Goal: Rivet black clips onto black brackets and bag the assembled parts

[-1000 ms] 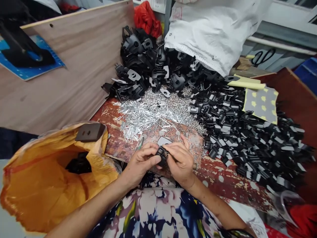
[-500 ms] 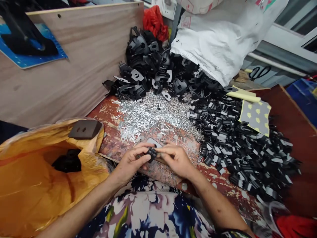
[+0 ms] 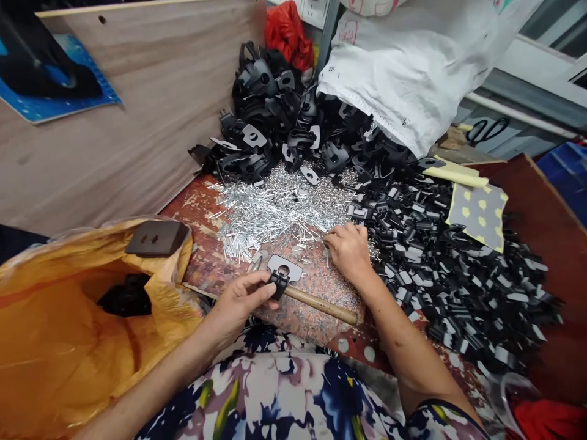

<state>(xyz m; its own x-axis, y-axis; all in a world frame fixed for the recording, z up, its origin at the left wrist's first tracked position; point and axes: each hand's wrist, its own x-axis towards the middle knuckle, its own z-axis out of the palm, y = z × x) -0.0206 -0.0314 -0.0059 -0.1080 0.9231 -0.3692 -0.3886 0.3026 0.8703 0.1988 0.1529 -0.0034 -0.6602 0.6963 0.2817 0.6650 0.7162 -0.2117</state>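
Observation:
My left hand pinches a black plastic clip between thumb and fingers. A flat grey plate with a round hole shows at the clip's far side. My right hand reaches to the near right edge of a heap of thin silver metal pins. Its fingertips are closed together there; what they hold, if anything, is too small to make out. Beneath the clip lies a wooden tool handle, its left end hidden by my left hand and the clip.
Small metal springs adjoin the pins. Larger black clip parts pile up at the back, partly under a white sack. Many small black pieces cover the right side. A yellow bag gapes at left beside a wooden board.
My right hand has left the clip and moved right and away from me to the pins. My left hand still holds the clip, and the wooden handle is now in plain view.

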